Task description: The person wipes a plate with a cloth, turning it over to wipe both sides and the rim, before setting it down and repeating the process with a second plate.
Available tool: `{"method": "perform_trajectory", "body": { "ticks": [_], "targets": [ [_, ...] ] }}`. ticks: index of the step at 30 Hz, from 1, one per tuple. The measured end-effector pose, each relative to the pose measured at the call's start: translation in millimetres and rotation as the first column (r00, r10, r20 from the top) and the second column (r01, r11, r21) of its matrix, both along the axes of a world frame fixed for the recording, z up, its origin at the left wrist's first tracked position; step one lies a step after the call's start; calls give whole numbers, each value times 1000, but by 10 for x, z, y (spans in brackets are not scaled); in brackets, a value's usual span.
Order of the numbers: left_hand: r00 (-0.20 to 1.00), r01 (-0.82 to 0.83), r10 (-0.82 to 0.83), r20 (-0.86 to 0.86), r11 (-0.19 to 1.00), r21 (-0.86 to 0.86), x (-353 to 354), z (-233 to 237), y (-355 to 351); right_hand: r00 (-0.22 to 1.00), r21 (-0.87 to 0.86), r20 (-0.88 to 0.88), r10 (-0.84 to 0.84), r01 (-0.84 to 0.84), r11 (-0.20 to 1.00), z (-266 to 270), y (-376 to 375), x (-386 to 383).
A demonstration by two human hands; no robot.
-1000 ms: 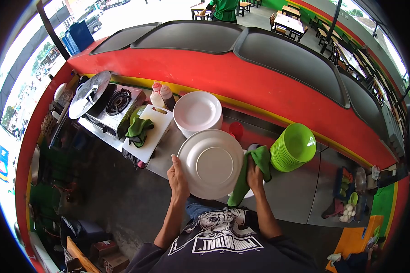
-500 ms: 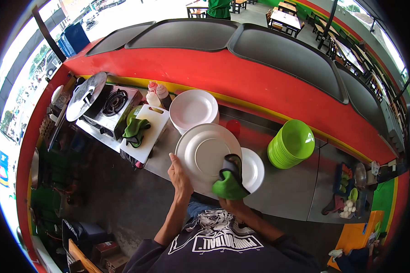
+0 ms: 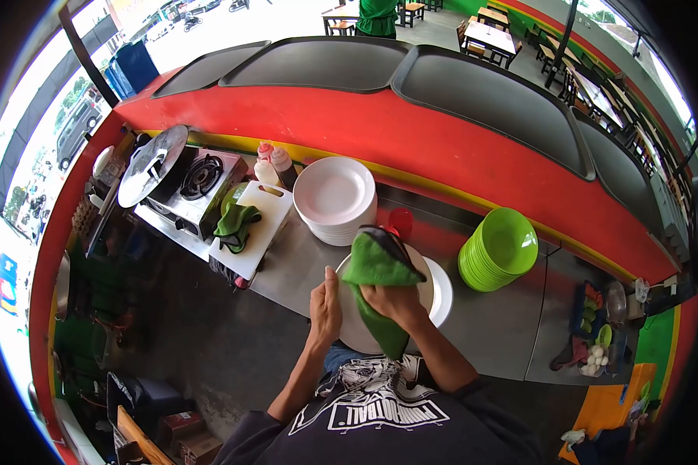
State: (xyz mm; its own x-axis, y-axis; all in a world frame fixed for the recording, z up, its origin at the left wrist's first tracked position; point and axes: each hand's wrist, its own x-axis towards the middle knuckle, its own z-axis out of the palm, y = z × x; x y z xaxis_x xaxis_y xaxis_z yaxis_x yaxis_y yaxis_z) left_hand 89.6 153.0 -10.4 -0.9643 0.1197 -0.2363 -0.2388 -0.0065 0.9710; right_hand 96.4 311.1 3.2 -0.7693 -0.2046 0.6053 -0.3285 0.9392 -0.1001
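Note:
My left hand [image 3: 326,311] grips the left rim of a white plate [image 3: 350,329], thumb pointing up along its edge. A green cloth with a dark edge [image 3: 380,262] lies over the plate, held by my right hand [image 3: 395,302], and it covers much of the plate's face. Another white plate [image 3: 442,293] rests on the steel counter, partly hidden behind the held one. Beyond them stands a stack of white plates [image 3: 335,192]. A red cup [image 3: 400,222] is beside that stack. Tall stacked green bowls [image 3: 498,249] stand to the right.
At the left are a gas stove [image 3: 202,177], a lidded pan [image 3: 153,167], sauce bottles [image 3: 275,165] and a white cutting board [image 3: 267,229] bearing another green cloth [image 3: 236,228]. Black trays [image 3: 485,105] line the red ledge. A person in green [image 3: 377,18] stands beyond.
My right hand has moved up with the cloth, from the plate's lower right over its middle. The held plate is lower and nearer to my body, and my left hand has shifted right.

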Motion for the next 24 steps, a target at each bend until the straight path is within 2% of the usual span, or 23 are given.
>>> {"method": "perform_trajectory", "body": {
  "ticks": [1,4,5,6,8,10,11,12,13,14,15,16,17,18,19,21,22,23,24],
  "targets": [
    [1000,-3,4,10,1000,-14,-5,-21,-12,1000,26,-9,-3,3,1000,27,19,-12],
    [989,-102,107,-100,993,54,-11,3,112,991,-218,54,125,-111,970,212,-163,166],
    [987,-110,120,-102,989,97,10,-11,142,974,-172,153,170,-143,975,223,-232,264],
    [986,-117,132,-103,983,139,42,-35,161,961,-250,191,201,-150,957,195,-259,324],
    [991,-64,72,-109,995,74,58,-36,121,960,-329,183,212,-143,933,193,-165,298],
    [993,52,-65,-97,989,-136,47,14,-25,993,-272,86,83,-57,961,86,7,172],
    [995,32,-44,-86,990,-135,41,-25,-35,999,-245,31,18,-10,969,-1,125,113],
    [994,-6,-4,-106,995,-97,55,-20,-44,968,-437,247,46,69,897,-112,274,113],
    [991,-47,39,-124,997,-57,71,117,-26,991,-165,127,-51,72,984,-409,453,88],
    [986,-89,86,-142,996,-16,72,193,-16,979,-321,192,-71,132,938,-538,546,87],
    [978,-120,119,-174,993,4,27,140,-72,967,-611,254,-22,178,771,-582,538,119],
    [968,-150,147,-204,989,-1,-1,87,-134,954,-825,295,42,232,516,-611,517,175],
    [957,-177,172,-236,984,-2,-30,41,-185,921,-886,385,63,350,306,-626,466,240],
    [944,-203,196,-267,979,-1,-55,21,-219,880,-886,463,103,456,83,-627,410,302],
    [917,-252,230,-327,967,-26,-57,47,-239,877,-858,424,225,469,-211,-600,384,349],
    [842,-276,253,-477,961,23,-116,-84,-332,904,-720,233,358,408,-561,-501,355,454],
    [795,-286,264,-546,957,46,-127,-54,-340,912,-596,121,391,382,-706,-470,334,496],
    [717,-328,252,-650,945,4,-139,-8,-346,897,-571,-22,441,351,-742,-531,367,523],
    [678,-207,199,-708,975,75,-160,54,-332,887,-530,-33,460,375,-761,-513,389,552]
  ]
}}
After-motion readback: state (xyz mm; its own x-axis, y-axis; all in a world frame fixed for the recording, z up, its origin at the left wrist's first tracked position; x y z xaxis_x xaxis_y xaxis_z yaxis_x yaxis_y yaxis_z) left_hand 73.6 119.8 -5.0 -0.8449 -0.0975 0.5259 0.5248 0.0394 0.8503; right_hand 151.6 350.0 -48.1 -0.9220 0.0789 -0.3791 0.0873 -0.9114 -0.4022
